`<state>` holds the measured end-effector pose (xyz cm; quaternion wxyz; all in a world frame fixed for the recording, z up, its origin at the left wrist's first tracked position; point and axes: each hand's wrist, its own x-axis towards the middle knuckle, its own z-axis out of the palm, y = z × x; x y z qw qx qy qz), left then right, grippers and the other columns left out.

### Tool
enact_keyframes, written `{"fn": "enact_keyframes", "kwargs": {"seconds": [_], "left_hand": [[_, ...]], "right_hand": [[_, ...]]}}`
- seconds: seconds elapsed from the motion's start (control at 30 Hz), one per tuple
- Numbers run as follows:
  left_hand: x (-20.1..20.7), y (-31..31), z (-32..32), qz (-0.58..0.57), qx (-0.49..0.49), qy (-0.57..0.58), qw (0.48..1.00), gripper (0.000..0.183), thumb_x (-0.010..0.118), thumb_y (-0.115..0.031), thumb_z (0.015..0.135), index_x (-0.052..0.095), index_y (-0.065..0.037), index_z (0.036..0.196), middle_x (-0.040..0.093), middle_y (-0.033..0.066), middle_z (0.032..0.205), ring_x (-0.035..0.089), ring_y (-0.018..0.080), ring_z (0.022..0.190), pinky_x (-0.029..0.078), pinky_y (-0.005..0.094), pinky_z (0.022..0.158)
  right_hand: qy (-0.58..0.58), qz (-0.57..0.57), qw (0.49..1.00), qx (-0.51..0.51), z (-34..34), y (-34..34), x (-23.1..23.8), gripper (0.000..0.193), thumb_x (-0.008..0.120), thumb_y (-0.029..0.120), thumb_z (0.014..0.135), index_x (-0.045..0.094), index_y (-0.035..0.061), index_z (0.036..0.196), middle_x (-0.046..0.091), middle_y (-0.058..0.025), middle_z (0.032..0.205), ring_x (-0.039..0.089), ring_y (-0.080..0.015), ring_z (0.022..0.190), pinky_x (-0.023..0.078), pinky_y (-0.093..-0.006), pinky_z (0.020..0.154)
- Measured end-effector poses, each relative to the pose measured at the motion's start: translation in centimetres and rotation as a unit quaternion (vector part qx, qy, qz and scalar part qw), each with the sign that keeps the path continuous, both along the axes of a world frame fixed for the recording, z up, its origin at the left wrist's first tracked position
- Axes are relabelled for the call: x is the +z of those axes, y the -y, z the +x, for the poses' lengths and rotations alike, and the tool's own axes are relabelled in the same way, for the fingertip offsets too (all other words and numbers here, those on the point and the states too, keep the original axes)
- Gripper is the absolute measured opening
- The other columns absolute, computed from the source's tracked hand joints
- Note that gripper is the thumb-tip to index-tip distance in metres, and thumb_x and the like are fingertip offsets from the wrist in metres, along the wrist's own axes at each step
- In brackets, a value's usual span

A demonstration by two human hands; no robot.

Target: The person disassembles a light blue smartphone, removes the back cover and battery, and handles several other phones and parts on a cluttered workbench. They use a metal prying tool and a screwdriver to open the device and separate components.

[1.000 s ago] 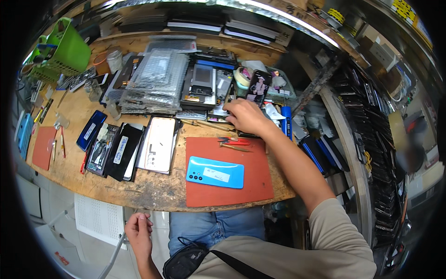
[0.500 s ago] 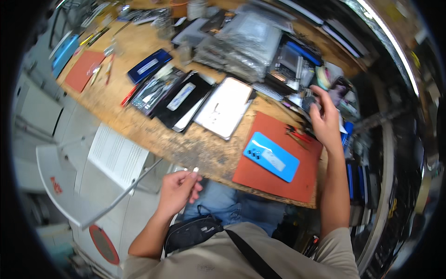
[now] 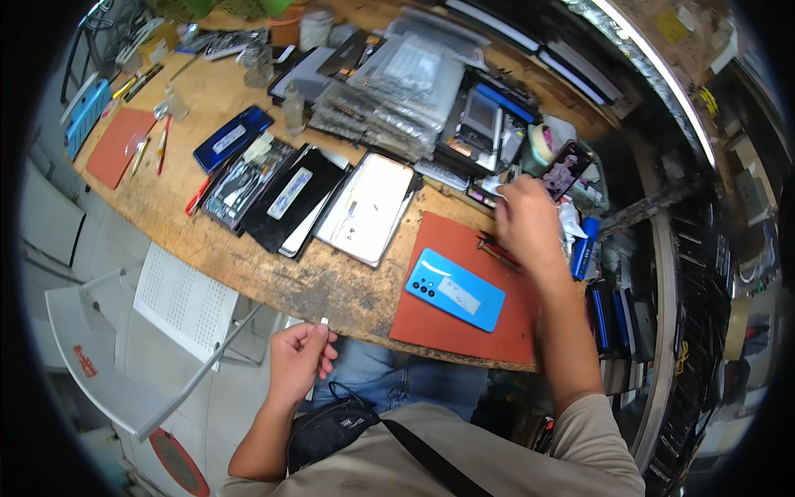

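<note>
My left hand is closed at the table's front edge, pinching a small white piece between thumb and forefinger; its kind is too small to make out. My right hand reaches over the clutter at the back right. Its fingers are bent together beside a crumpled white scrap, and whatever they grip is hidden. A blue phone lies back side up on a red-brown mat, a pale label stuck on its back. Red-handled pliers lie at the mat's far edge, under my right wrist.
Left of the mat lie a white phone, a black phone, an opened phone and a dark blue phone. Bagged flat parts are stacked behind. A green basket stands right; a chair stands left.
My right hand has moved down onto the clutter and its fingers have drawn together. My left hand still pinches the white piece. The whole view has shifted slightly.
</note>
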<state>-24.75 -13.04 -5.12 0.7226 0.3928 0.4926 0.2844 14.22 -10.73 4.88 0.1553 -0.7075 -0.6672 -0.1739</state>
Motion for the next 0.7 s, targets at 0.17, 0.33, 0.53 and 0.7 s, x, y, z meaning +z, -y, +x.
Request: {"fn": "enact_keyframes", "kwargs": {"seconds": [0.17,0.33,0.53,0.7], "left_hand": [[1.1,-0.6,-0.9,0.04,-0.064,-0.039,0.996,0.028,0.063,-0.024,0.11,0.074,-0.001,0.097,0.066,0.0015,0.068,0.056,0.0066,0.048,0.039,0.0214,0.043],[7.9,-3.4,-4.3,0.322,-0.003,-0.094,0.942,0.027,0.062,-0.019,0.108,0.072,0.002,0.095,0.066,0.0039,0.073,0.059,0.0085,0.061,0.048,0.0249,0.056],[22.4,-12.4,-5.4,0.687,0.115,-0.154,0.701,0.019,0.055,-0.006,0.107,0.06,0.002,0.09,0.064,0.0101,0.077,0.06,0.0181,0.069,0.048,0.0315,0.065],[37.4,-22.7,-2.0,0.805,0.19,-0.262,0.497,0.024,0.054,-0.023,0.111,0.062,-0.004,0.1,0.068,0.0187,0.085,0.065,0.0436,0.085,0.05,0.0491,0.074]], "right_hand": [[0.098,-0.095,0.991,-0.017,-0.7,-5.1,-4.1,0.015,0.062,0.013,0.089,0.073,0.0067,0.081,0.075,-0.0162,0.078,0.076,-0.0364,0.071,0.059,-0.0499,0.064],[0.096,-0.121,0.988,-0.015,-2.2,-7.2,-4.1,0.018,0.063,0.014,0.089,0.077,0.0109,0.078,0.078,-0.0169,0.081,0.079,-0.0319,0.075,0.061,-0.0458,0.064],[0.108,-0.136,0.984,-0.038,-2.6,-7.4,-4.4,0.018,0.065,0.014,0.089,0.08,0.0107,0.081,0.079,-0.0174,0.083,0.08,-0.0327,0.077,0.062,-0.0453,0.066],[0.104,-0.151,0.983,-0.021,-1.7,-8.0,-4.9,0.02,0.065,0.016,0.09,0.082,0.0122,0.082,0.081,-0.0137,0.085,0.08,-0.0305,0.078,0.062,-0.0451,0.065]]}}
